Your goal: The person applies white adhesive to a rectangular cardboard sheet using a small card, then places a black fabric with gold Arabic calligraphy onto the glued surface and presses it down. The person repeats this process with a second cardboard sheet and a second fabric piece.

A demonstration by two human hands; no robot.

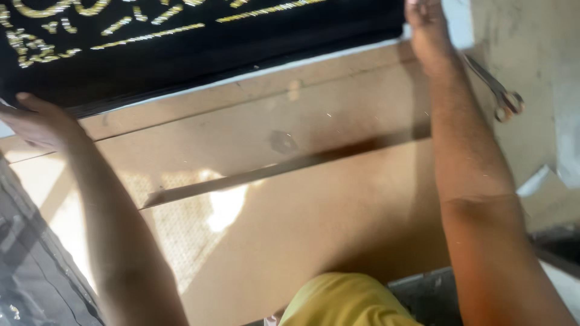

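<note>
A black cloth (199, 42) with gold embroidery lies across the far side of a wooden board (338, 199). My left hand (33, 121) rests at the cloth's left end, thumb up against its lower edge; whether the fingers grip it I cannot tell. My right hand (426, 27) reaches to the cloth's right end at the top of the view, and its fingers are cut off by the frame. Both forearms stretch forward over the board.
A pair of scissors (498, 90) lies on the pale floor to the right of my right arm. Dark fabric (30, 265) sits at the lower left. A yellow garment (347, 302) shows at the bottom centre. A white scrap (534, 181) lies at the right.
</note>
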